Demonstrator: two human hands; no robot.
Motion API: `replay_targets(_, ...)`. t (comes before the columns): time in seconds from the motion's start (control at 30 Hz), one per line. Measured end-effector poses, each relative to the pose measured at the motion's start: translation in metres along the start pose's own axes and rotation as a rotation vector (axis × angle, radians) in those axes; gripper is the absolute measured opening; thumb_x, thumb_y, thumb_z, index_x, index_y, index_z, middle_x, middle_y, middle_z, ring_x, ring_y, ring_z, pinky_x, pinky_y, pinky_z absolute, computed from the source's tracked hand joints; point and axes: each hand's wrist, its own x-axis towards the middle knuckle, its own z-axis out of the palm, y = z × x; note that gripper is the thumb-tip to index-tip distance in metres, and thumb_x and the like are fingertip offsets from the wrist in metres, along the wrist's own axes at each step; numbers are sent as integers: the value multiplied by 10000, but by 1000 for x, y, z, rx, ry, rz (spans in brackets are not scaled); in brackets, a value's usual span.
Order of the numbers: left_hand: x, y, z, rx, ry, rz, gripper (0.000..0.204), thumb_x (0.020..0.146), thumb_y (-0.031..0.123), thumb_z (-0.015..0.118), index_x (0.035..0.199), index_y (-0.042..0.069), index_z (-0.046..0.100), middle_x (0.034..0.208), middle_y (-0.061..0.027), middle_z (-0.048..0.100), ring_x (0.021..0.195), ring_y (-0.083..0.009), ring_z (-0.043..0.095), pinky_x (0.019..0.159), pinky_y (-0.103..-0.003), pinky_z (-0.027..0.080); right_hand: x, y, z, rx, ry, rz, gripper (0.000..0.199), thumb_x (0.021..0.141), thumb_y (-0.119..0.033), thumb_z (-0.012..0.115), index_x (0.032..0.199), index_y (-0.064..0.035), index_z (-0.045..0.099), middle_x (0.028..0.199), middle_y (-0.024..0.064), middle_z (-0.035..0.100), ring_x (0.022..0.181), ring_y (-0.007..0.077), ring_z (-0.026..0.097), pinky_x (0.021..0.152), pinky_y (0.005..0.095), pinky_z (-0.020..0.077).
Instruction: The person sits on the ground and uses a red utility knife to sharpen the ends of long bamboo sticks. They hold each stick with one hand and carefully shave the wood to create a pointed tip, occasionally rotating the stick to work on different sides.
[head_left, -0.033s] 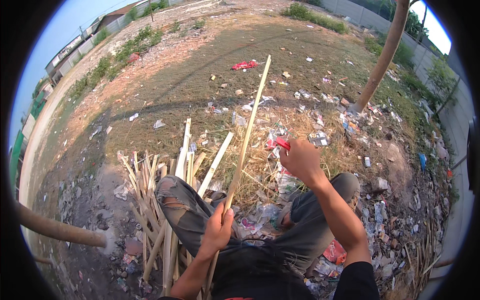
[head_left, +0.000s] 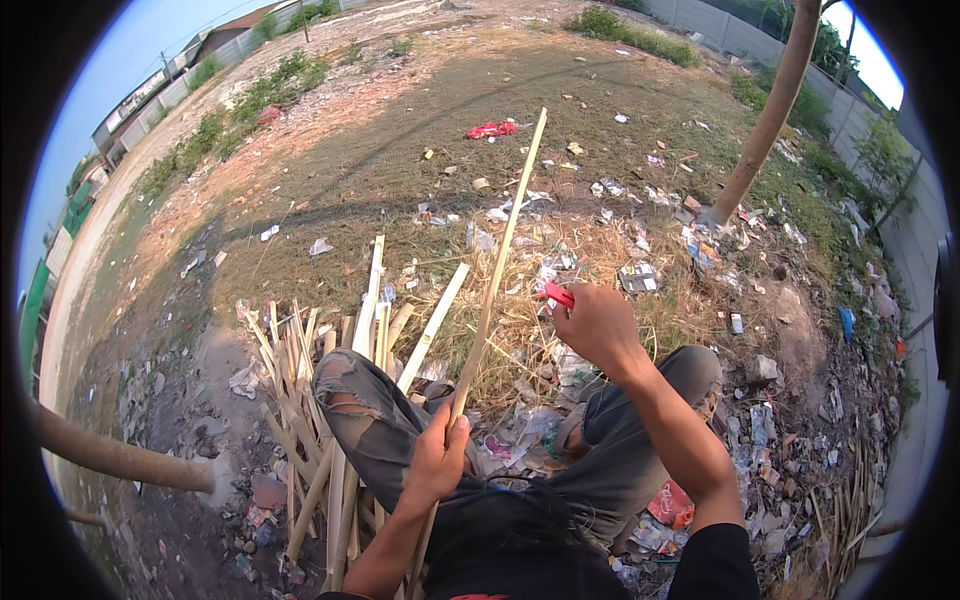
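A long, pale bamboo strip (head_left: 498,250) slants up and away from my lap. My left hand (head_left: 436,462) is closed around its lower part, beside my bent left knee. My right hand (head_left: 600,325) is raised in front of my right knee, closed on a small red tool (head_left: 558,294); its working end is too small to make out. The red tool is apart from the strip, to its right. More split strips (head_left: 290,365) lie bundled to the left of my left leg, and a flat one (head_left: 432,330) leans beyond that knee.
Litter and dry grass (head_left: 640,275) cover the ground ahead. A tree trunk (head_left: 765,125) rises at the right, and a brown pole (head_left: 120,455) juts in at the left. A red wrapper (head_left: 492,130) lies farther off. Thin sticks (head_left: 850,510) lie at the lower right.
My right hand with the red tool has shifted slightly left and down, nearer the strip. My left hand keeps its hold on the strip.
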Motion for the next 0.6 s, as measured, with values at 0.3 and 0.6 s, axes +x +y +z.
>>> replay_targets(0.3, -1, 18, 19, 176, 76, 124, 568, 1112, 229, 530, 1591, -49, 401, 1301, -265, 690, 1110, -243, 704, 958, -350, 530, -16, -40, 55, -128, -311, -28, 236, 920, -165, 585, 926, -22, 772, 860, 229, 766, 812, 402, 776, 725, 508, 619)
replay_targets(0.6, -30, 4, 11, 249, -62, 29, 575, 1098, 211, 550, 1610, -3, 398, 1029, -208, 693, 772, -184, 617, 752, -335, 519, 61, 18, 63, -101, -110, 271, 237, 921, -128, 591, 910, -9, 797, 964, 273, 767, 927, 431, 771, 806, 505, 615)
